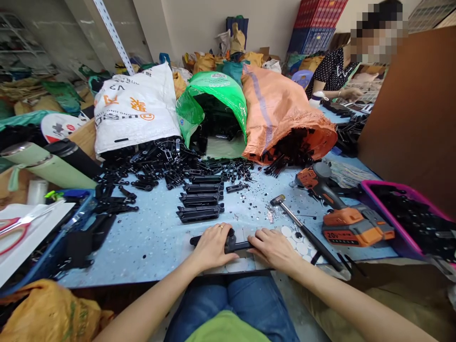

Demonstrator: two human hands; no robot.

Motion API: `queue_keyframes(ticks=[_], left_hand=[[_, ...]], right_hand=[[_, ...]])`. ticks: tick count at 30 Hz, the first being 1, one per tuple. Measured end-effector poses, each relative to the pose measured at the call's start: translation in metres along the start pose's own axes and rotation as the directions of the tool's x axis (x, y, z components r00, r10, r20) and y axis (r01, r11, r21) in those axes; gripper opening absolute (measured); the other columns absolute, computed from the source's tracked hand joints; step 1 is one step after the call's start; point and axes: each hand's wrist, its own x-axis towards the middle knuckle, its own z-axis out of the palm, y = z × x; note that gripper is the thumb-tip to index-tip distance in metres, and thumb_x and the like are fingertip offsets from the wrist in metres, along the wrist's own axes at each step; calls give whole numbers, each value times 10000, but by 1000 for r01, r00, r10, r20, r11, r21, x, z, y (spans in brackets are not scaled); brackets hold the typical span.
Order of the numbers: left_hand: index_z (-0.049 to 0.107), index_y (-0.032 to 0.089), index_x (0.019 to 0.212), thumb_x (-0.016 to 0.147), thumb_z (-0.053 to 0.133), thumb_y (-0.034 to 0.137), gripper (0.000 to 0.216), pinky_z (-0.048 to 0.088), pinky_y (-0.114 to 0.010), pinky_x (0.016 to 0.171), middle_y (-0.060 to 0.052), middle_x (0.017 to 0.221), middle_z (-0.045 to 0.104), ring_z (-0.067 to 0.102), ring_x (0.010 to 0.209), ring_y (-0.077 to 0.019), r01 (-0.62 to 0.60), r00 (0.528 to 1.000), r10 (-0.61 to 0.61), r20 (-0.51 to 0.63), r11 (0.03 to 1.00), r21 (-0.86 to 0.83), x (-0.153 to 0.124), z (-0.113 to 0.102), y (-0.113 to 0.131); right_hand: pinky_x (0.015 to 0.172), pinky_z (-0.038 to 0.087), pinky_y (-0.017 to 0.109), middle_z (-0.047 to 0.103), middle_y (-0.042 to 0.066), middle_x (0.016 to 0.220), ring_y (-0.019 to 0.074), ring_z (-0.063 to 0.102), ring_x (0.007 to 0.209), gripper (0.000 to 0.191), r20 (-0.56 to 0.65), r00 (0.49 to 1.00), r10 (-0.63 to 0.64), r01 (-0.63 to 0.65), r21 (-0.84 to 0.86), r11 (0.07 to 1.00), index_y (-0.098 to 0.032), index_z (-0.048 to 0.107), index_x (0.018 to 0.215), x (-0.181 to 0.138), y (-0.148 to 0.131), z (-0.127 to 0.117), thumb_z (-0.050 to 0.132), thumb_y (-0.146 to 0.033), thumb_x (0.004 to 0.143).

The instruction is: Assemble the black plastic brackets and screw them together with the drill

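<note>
My left hand (214, 244) is closed over a long black plastic part (239, 246) near the table's front edge. One end of the part pokes out to the left of that hand. My right hand (273, 246) has its curled fingers on the part's right end, so much of the part is covered. Just beyond my hands, several similar black plastic parts (200, 213) lie in a neat column. A hammer (302, 230) rests to the right, beside several pale round discs (302, 249).
An orange cordless drill (344, 216) lies at right, beside a pink-rimmed bin (388, 223). White (138, 104), green (213, 80) and orange (281, 104) sacks spill black parts at the back. Scissors (21, 225) and a blue tray (46, 256) are left. A co-worker (331, 71) sits at far right.
</note>
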Motion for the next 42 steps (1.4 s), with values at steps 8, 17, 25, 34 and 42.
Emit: queue_keyframes(ticks=[8,17,25,34,42], left_hand=[[468,204,1047,751,602,421,390,442,-335,750,-65,968,594,575,917,-242,-47,994,39,-100,996,-78,-7,5,-7],[480,208,978,704,647,403,375,441,-316,686,-44,884,605,588,826,-229,44,991,-51,-122,998,-54,-4,5,-4],[455,159,1181,875,448,368,371,376,-407,889,-134,1158,536,470,1083,-266,-75,980,95,-175,990,119,78,-8,4],[621,110,857,748,485,-5,209,397,-342,818,-147,965,622,499,1005,-245,-3,995,21,-93,981,192,247,9,-19],[567,150,960,823,516,152,146,432,-279,773,-82,951,628,573,886,-184,55,983,-37,-178,994,93,199,-4,-21]], right_hand=[[606,309,296,560,57,841,184,499,763,226,-64,992,-105,97,-119,988,-215,505,1094,10,0,-24,378,-320,939],[600,304,299,555,38,809,178,498,741,220,-108,988,-109,99,-100,990,-214,529,1021,16,7,-21,399,-366,930],[684,342,307,595,50,871,173,528,790,324,-133,991,-1,14,100,995,-190,557,1000,-9,40,26,359,-436,929],[773,392,339,611,77,982,205,535,888,302,-143,982,123,-86,243,966,-198,549,1079,-22,43,22,438,-415,901],[802,403,293,597,88,1065,200,514,992,287,-195,868,456,-446,97,890,-181,543,1114,74,150,16,377,-319,924]])
